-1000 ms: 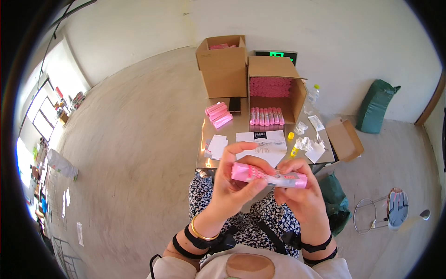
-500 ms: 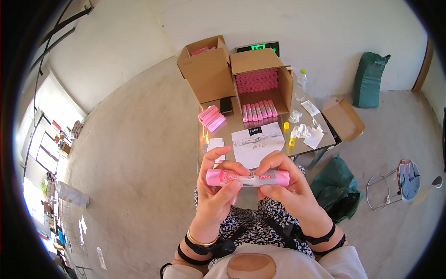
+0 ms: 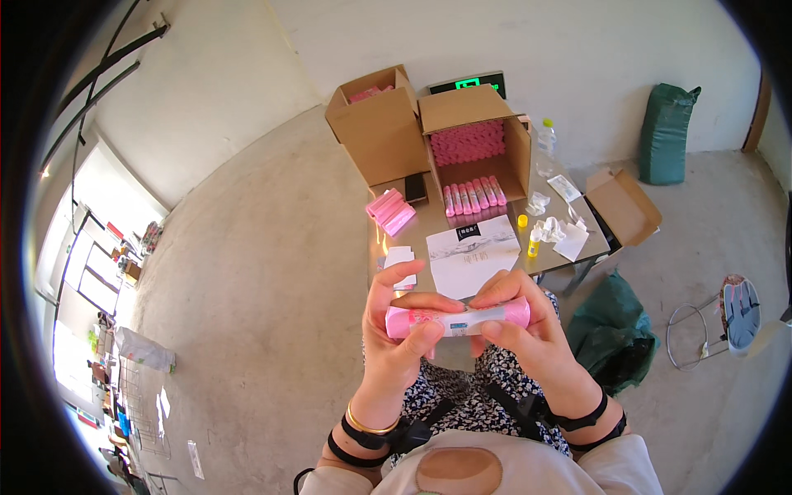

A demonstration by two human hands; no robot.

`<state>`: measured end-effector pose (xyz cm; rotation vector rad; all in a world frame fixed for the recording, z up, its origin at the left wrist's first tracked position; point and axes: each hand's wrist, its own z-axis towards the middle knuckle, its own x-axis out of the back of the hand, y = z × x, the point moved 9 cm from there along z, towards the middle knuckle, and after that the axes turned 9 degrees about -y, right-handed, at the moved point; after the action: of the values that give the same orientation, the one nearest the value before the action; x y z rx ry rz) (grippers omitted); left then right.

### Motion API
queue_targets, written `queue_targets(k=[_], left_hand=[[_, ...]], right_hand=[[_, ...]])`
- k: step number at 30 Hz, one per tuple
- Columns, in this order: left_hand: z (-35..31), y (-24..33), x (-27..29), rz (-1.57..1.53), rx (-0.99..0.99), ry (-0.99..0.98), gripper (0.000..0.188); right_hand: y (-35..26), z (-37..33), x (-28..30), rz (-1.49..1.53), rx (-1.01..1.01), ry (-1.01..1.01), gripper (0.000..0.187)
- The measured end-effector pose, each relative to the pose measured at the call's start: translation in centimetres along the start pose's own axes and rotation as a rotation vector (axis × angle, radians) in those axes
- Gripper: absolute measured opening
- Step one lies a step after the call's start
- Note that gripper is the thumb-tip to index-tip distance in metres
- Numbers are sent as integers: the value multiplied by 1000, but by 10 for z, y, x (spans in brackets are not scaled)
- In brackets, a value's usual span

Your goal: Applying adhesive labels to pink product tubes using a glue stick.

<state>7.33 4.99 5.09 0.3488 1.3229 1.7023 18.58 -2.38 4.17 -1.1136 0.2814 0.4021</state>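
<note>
A pink tube (image 3: 459,318) is held tight at both ends by the left hand (image 3: 402,334) and right hand (image 3: 528,330); boxes (image 3: 429,136) sit at 12 o'clock.

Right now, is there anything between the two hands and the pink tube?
Nothing visible. The left hand and the right hand both already grip the pink tube directly, one at each end, above the lap. The small table with its boxes lies farther ahead, apart from them.
</note>
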Motion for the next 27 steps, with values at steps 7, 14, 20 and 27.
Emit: queue_targets(k=[7, 14, 20, 27], left_hand=[[0, 11, -3, 58, -149, 34, 57], [0, 5, 0, -83, -88, 140, 50], [1, 0, 1, -185, -135, 147, 49], [6, 0, -6, -194, -114, 64, 48]], right_hand=[[-38, -1, -5, -686, 309, 7, 19], [-39, -6, -9, -770, 253, 56, 24], [-36, -7, -9, -755, 261, 53, 24], [-50, -6, -26, -922, 354, -23, 33]])
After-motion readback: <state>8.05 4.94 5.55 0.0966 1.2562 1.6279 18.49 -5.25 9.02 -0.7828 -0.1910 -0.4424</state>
